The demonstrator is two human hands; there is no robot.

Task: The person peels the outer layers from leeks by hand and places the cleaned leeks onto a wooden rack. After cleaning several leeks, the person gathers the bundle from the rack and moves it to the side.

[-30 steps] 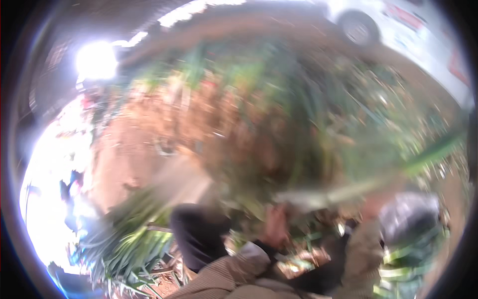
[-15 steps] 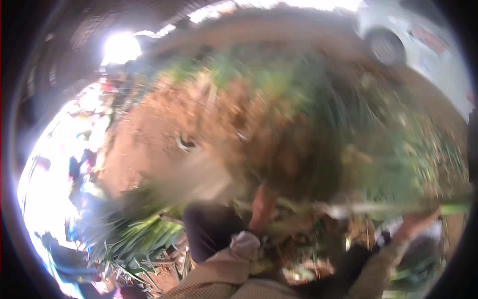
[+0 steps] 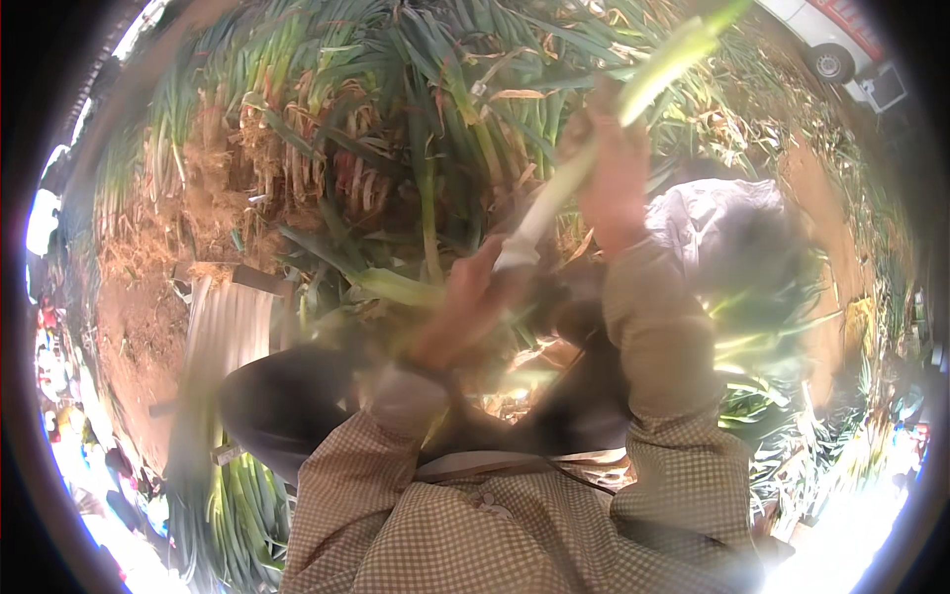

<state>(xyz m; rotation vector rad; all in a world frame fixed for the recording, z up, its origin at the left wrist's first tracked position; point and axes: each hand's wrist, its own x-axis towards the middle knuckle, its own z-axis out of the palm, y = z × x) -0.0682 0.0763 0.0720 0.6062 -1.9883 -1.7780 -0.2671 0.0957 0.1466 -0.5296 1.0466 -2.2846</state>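
A long green onion [image 3: 559, 193] runs diagonally between my hands, pale toward my left hand and green at its far upper end. My right hand [image 3: 616, 188], raised ahead of me at arm's length, is wrapped around the stalk. Closer to my body, my left hand [image 3: 470, 302] is closed at the pale lower end, its fingers blurred. Just beyond the left hand, another green stalk [image 3: 401, 287] lies slanting. Both my sleeves are checked, and my dark-trousered knees are bent beneath my forearms.
Heaped green onions [image 3: 287, 129] with brown roots stretch across the far side. A pale slatted board [image 3: 233, 322] stands left of my knee, near a green bundle [image 3: 242, 515]. Bare soil [image 3: 139, 346] lies farther left. Right are a whitish cloth [image 3: 708, 213] and a white vehicle [image 3: 826, 40].
My view has swung, bringing the vehicle farther into the upper right corner. My right hand has come in from the far right, and the onion now slants between both hands.
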